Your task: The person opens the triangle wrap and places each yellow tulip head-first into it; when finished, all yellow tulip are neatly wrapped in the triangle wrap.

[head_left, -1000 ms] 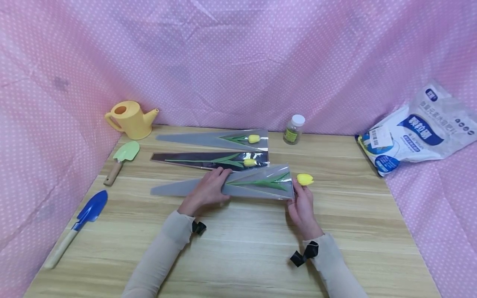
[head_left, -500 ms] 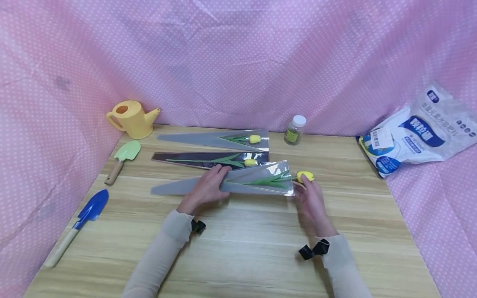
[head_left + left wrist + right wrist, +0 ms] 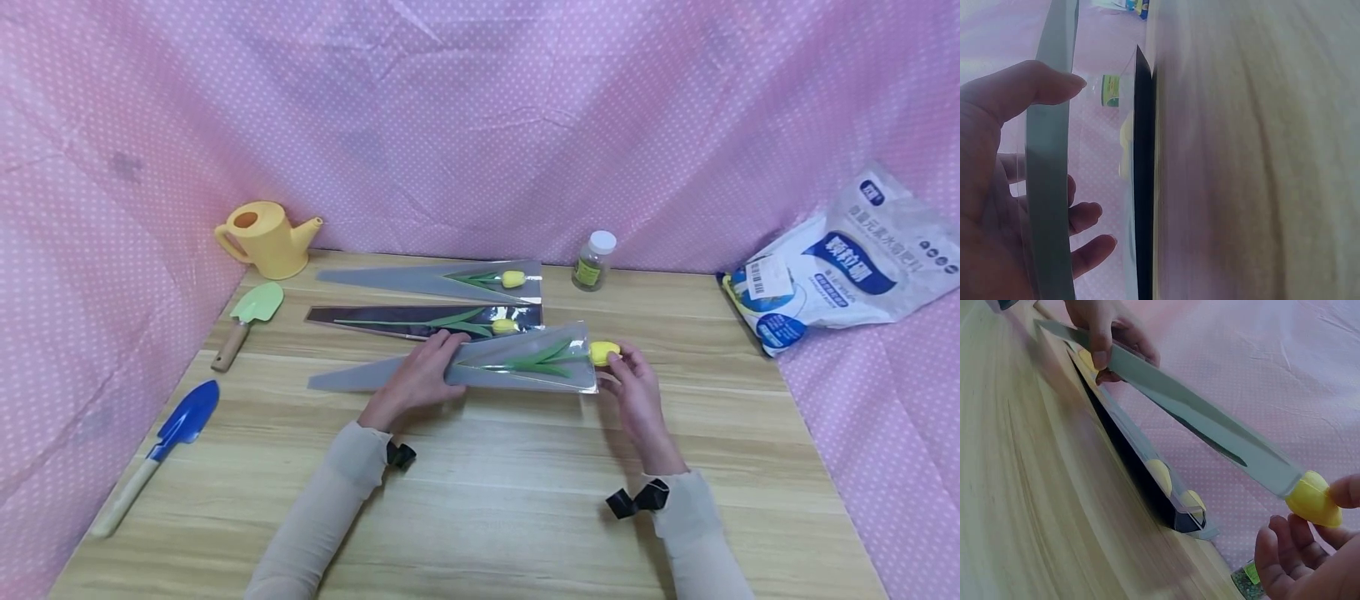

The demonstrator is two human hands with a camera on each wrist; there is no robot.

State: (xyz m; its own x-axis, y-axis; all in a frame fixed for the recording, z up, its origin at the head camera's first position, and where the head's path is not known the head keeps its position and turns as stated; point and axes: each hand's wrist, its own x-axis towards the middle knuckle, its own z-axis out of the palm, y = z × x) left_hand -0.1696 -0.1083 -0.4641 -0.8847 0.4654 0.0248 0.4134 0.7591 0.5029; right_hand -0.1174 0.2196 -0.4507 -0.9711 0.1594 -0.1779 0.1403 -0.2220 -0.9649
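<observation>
A grey tapered flower sleeve (image 3: 420,377) with a clear front lies nearest the person. My left hand (image 3: 423,371) grips it across its middle, thumb on the near side and fingers on the far side, as the left wrist view shows. Inside the sleeve are the green leaves of a yellow tulip (image 3: 603,353), whose head sticks out of the wide right end. My right hand (image 3: 637,396) pinches that head between thumb and fingers. In the right wrist view the sleeve (image 3: 1179,406) slants up clear of the table, with the tulip head (image 3: 1313,499) right at its mouth.
Behind lie a black sleeve (image 3: 390,317) and another grey sleeve (image 3: 375,279), each holding a yellow tulip. A yellow watering can (image 3: 273,246), green trowel (image 3: 257,304) and blue trowel (image 3: 187,417) stand or lie left. A white-capped jar (image 3: 590,267) and white bag (image 3: 840,267) are at the back right.
My right hand has moved from the sleeve's open edge to the tulip head. The head has slid left, closer to the sleeve's mouth. My left hand stays on the sleeve.
</observation>
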